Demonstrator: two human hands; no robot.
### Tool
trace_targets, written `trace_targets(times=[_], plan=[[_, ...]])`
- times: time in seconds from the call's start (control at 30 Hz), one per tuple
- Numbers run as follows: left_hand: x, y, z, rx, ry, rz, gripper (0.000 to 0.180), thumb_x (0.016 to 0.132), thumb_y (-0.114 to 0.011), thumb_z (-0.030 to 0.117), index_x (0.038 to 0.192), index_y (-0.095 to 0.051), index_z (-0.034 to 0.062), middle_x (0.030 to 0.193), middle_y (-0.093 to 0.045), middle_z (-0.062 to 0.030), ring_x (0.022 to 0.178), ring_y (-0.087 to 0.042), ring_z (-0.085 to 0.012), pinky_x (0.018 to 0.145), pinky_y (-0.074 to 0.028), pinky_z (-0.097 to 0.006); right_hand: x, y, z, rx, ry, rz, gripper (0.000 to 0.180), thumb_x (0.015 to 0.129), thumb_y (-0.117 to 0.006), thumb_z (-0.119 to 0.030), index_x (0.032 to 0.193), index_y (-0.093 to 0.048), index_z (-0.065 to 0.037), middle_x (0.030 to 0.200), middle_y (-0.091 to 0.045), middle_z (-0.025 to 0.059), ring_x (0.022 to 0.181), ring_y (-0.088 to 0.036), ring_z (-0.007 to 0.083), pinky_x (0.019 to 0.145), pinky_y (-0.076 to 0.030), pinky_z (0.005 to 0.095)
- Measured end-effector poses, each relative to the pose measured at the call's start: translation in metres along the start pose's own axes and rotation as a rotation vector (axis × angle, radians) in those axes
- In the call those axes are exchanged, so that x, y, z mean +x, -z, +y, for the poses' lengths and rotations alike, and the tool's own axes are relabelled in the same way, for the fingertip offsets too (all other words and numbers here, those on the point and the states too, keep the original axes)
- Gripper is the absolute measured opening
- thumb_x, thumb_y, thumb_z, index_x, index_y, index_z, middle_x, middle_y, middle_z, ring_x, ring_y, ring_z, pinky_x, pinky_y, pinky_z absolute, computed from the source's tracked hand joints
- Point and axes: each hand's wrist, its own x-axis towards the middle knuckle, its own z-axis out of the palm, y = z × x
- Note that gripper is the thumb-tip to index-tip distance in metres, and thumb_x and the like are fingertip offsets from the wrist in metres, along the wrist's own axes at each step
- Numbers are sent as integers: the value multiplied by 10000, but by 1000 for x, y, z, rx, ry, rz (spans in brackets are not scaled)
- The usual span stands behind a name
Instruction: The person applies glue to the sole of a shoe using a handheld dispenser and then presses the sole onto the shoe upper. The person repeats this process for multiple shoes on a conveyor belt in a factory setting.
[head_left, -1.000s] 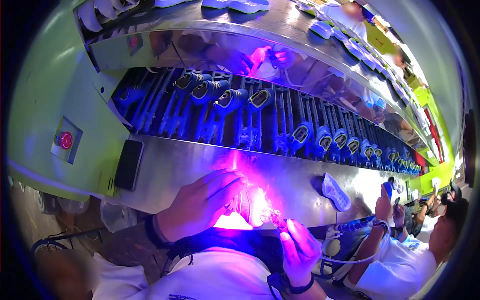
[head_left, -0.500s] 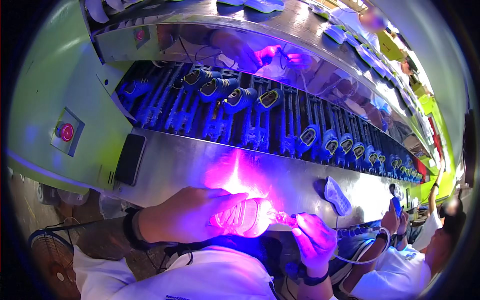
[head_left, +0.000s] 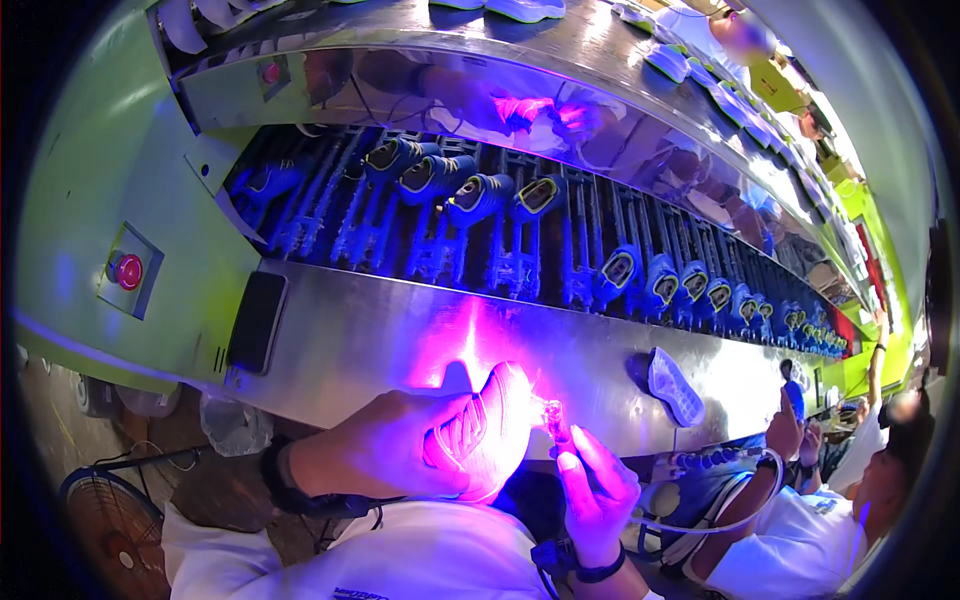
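Pink-violet light washes over a lace-up shoe [head_left: 488, 430] in the middle, tilted so its toe points up and away. My left hand [head_left: 375, 440] grips it from the left; most of its fingers are hidden behind the shoe. Just right of the toe, my right hand [head_left: 597, 492] pinches a small, slim brush-like tool [head_left: 554, 418]. The tool's tip is at the shoe's edge, but glare hides whether they touch. Both hands are over the near edge of a metal worktop [head_left: 350, 330].
Beyond the worktop runs a rack conveyor [head_left: 430, 245] carrying several blue shoes [head_left: 480, 198]. A loose sole [head_left: 676, 388] lies to the right, a dark phone-like slab [head_left: 258, 322] to the left. A red button [head_left: 126, 271] sits on the green housing. A co-worker [head_left: 790, 530] works close by on the right.
The shoe has turned so its toe points more upward and away. My right hand has come left and slightly lower, and the tool stands more upright.
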Motion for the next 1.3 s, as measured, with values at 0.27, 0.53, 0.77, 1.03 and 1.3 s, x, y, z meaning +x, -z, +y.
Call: trace_targets(times=[0.27, 0.53, 0.77, 1.03, 1.3], plan=[[-5, -12, -10, -409, 125, 28, 741, 835, -852, 294, 1379, -510, -77, 1193, -672, -108, 1097, -618, -158, 943, -512, -338, -30, -7, -3, -94, -26, 42, 289, 882, -722, -28, 1148, -711, 84, 997, -757, 210, 879, -744, 237, 806, -578, 335], [-18, -26, -22, 101, -67, 166, 997, 904, -762, 357, 1551, -163, -108, 1205, -628, -274, 1118, -651, -325, 1015, -475, -414, -3, -3, -6, -85, 94, -30, 248, 899, -714, -37, 1123, -722, 68, 1016, -757, 202, 876, -754, 263, 790, -585, 333], [-15, -17, -29, -120, -42, 206, 1061, 950, -716, 346, 1574, 19, -96, 1345, -525, -325, 1267, -555, -379, 1116, -385, -453, -1, -7, -1, -4, 82, -117, 294, 865, -735, -29, 1144, -727, 64, 1043, -760, 196, 911, -742, 217, 814, -577, 320], [-16, -19, -32, -373, 83, 357, 800, 1020, -622, 175, 1590, -100, -36, 1519, -385, -189, 1417, -377, -259, 1175, -314, -418, -9, -5, -8, 100, -144, -207, 247, 912, -726, -27, 1151, -729, 36, 1103, -755, 193, 1009, -735, 237, 880, -563, 332], [-14, -26, -46, -673, 264, 405, 699, 1093, -504, 260, 1602, -67, 61, 1010, -593, -84, 695, -623, -120, 658, -547, -310, -3, -8, -17, -30, -93, -164, 274, 898, -727, -9, 1170, -732, 23, 1095, -754, 199, 999, -739, 254, 883, -563, 337]])
